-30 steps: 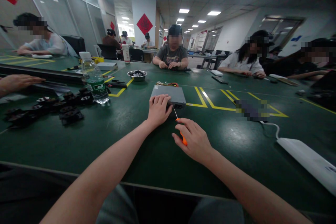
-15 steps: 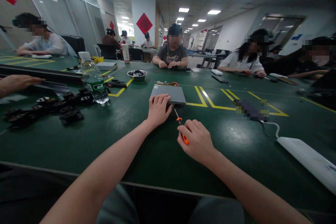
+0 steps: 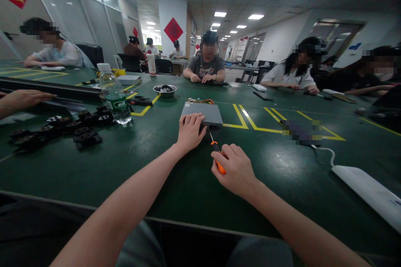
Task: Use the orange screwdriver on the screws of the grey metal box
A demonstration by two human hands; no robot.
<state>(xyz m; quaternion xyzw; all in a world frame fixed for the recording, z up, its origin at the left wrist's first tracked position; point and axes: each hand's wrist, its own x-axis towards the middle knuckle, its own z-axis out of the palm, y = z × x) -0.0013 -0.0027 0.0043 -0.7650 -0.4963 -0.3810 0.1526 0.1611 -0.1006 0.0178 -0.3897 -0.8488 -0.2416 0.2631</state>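
Where it shows, the screwdriver handle is orange.

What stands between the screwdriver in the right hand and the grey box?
Nothing visible does. The right hand holds the orange-handled screwdriver with its thin shaft pointing at the near edge of the grey metal box. The left hand rests on the box to the left of the shaft, not across it.

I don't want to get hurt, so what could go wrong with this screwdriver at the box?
The screwdriver in the right hand points at the grey box, right beside the left hand; a slip could jab it. Only that hand steadies the box, so it might slide on the table.
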